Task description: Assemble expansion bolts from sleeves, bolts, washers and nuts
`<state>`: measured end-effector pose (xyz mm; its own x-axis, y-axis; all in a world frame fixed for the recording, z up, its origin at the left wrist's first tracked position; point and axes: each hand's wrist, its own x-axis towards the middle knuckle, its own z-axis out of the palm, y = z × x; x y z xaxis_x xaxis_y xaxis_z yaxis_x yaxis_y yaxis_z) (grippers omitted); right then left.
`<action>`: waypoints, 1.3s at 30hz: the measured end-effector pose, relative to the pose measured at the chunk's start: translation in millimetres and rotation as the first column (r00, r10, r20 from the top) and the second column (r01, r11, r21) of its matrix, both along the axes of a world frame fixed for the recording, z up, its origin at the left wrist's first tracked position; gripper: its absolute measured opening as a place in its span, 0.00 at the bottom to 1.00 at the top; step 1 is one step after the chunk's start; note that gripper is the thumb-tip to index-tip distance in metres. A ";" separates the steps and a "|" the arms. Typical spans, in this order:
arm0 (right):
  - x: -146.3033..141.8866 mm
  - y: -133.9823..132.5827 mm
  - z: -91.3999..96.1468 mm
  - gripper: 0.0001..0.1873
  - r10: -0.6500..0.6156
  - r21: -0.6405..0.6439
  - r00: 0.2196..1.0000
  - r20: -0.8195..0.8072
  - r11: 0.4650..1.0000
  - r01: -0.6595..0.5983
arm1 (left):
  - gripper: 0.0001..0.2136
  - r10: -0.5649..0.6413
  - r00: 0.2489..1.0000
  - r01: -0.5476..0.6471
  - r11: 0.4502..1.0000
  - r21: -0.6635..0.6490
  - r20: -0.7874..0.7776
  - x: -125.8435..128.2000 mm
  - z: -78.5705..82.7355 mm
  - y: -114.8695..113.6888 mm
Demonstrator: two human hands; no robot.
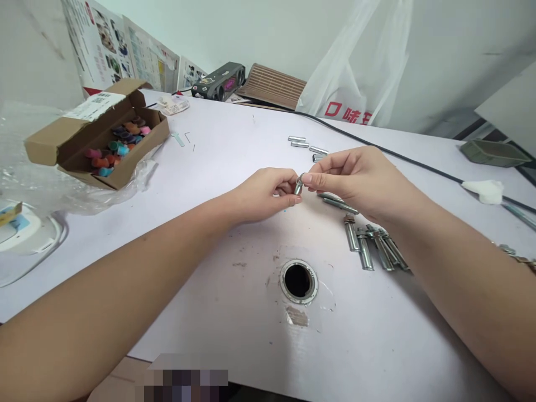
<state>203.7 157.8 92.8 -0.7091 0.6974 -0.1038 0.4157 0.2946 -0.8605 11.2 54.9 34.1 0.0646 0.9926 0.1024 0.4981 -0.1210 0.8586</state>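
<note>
In front of me, over the white table, my two hands meet around a small metal part. My left hand (268,192) is closed on a short silvery bolt piece (298,188), held between thumb and fingers. Thumb and forefinger of my right hand (355,178) pinch a small metal ring (300,178) at the upper end of that piece; whether it is a washer or a nut is too small to tell. Below my right hand lie several expansion bolts (365,251) with nuts. Loose metal sleeves (299,144) lie beyond it, and longer metal pieces (340,205) are partly hidden beneath.
A metal-rimmed hole (298,281) opens in the table (234,346). At left stands an open cardboard box (144,148) of colourful caps on clear plastic wrap. A black cable (402,151) crosses the back, near a white plastic bag (355,72) and a green tray (494,153).
</note>
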 end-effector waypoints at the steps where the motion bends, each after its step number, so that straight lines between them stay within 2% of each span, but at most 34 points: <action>1: -0.1 -0.8 1.7 0.31 0.004 0.010 1.000 0.004 1.000 -0.004 | 0.07 0.005 1.000 -0.005 1.000 0.001 -0.011 -0.1 0.4 -0.2; 4: -1.3 -1.7 2.4 0.29 0.014 -0.031 1.000 -0.015 0.999 -0.014 | 0.07 0.023 0.999 -0.023 1.000 -0.003 -0.027 0.1 1.5 -0.8; 9: -2.1 3.5 -8.3 0.25 0.037 -0.144 0.995 -0.094 0.988 -0.050 | 0.08 0.015 1.000 -0.015 0.999 -0.032 0.000 -0.5 1.4 -1.0; 15: -1.1 3.3 -11.8 0.26 0.037 -0.251 0.989 -0.141 0.965 -0.072 | 0.08 0.018 0.999 -0.017 0.999 -0.027 0.026 -1.1 -0.1 -1.3; 23: -5.0 -11.8 -2.1 0.23 -0.034 -0.200 0.997 -0.070 0.980 0.019 | 0.06 0.033 0.999 -0.032 0.999 -0.037 0.025 0.6 1.0 -1.3; 33: 0.4 -17.2 1.1 0.20 -0.012 -0.139 1.000 -0.012 0.990 0.011 | 0.07 0.101 0.974 -0.077 0.989 0.126 -0.202 8.8 0.3 -4.8; 37: 2.5 -23.4 4.4 0.17 -0.012 -0.063 1.000 0.007 0.998 0.013 | 0.08 0.127 0.954 -0.090 0.985 0.144 -0.273 12.2 3.1 -7.6; 39: 6.0 -24.5 3.2 0.16 -0.022 -0.068 1.000 0.009 0.997 0.022 | 0.07 0.119 0.953 -0.083 0.987 0.139 -0.277 13.2 3.0 -8.6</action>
<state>209.7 133.4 96.0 -0.6926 0.7040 -0.1572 0.4286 0.2263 -0.8747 24.5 46.3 37.0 0.0090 0.9760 0.2174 0.7340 -0.1541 0.6614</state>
